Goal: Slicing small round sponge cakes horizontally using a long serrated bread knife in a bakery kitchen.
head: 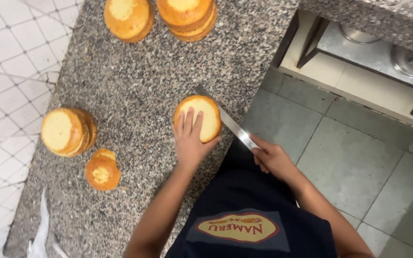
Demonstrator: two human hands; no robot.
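A round golden sponge cake (205, 114) lies on the speckled granite counter (144, 81) near its right edge. My left hand (190, 138) rests flat on top of it, fingers spread and pressing down. My right hand (271, 157) grips the handle of a long knife (225, 119). The blade runs horizontally into the cake's side, its tip showing beyond the cake at the far side.
A stack of sliced cake layers (68, 132) and a small crust round (102, 171) lie at left. Two more cakes (129, 18) (187, 16) sit at the far edge. White tiled wall left; grey floor tiles (350, 157) and metal pots (409, 62) right.
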